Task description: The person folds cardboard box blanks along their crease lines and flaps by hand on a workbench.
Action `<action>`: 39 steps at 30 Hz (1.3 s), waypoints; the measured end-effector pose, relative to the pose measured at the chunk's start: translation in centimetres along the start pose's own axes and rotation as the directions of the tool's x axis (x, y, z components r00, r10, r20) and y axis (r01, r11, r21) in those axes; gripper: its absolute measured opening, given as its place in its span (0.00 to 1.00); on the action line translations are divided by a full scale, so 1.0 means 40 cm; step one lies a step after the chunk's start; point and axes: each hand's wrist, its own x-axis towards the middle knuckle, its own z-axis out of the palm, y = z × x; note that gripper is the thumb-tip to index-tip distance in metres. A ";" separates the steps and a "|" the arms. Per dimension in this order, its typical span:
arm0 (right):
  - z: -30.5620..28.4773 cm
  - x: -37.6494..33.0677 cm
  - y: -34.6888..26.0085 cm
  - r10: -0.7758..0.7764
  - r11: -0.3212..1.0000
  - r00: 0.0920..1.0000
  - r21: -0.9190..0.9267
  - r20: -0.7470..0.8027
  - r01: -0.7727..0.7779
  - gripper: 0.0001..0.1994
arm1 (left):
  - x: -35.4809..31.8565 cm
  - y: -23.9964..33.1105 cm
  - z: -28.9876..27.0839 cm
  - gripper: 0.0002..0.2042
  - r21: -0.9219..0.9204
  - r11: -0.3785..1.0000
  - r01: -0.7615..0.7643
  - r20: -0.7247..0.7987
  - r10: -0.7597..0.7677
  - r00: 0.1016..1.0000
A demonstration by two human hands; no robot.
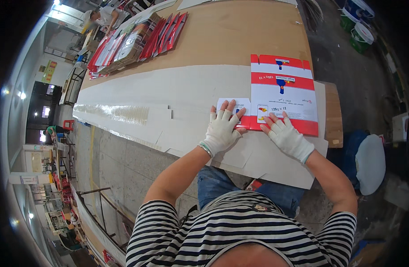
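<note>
Flat red-and-white carton blank (282, 95): lies on white sheets (168, 98) at the worktop (222, 35) near edge. Left hand (222, 129), white fingerless glove, fingers spread, pressing its side flap. Right hand (288, 137), gloved, fingers spread, flat on its lower edge.

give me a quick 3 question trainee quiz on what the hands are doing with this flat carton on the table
1. True or false: both hands wear white fingerless gloves.
2. Which hand presses the small white flap? A left, B right.
3. What lies stacked at the table's far left end?

Key
1. True: left hand, right hand.
2. A; the flap belongs to the flat red and white carton, where the right hand rests on the lower edge.
3. A stack of flat red and white cartons on the table.
</note>
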 end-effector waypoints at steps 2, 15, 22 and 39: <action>-0.003 0.002 0.000 -0.001 1.000 1.000 0.002 0.007 0.001 0.22 | 0.003 0.002 -0.003 0.32 0.014 1.000 0.014 0.027 -0.015 1.000; -0.008 0.005 0.004 0.014 0.999 0.999 0.029 0.031 -0.015 0.23 | 0.016 0.001 -0.039 0.33 -0.033 0.998 0.055 0.110 -0.051 0.993; 0.034 -0.028 -0.001 0.023 0.999 0.999 0.037 0.048 -0.025 0.25 | 0.024 0.068 -0.020 0.34 -0.116 0.962 0.248 0.138 -0.232 0.963; 0.027 -0.016 0.007 0.033 0.991 0.999 0.131 0.039 -0.038 0.25 | 0.061 0.100 -0.024 0.29 -0.331 0.826 0.457 0.128 -0.440 0.889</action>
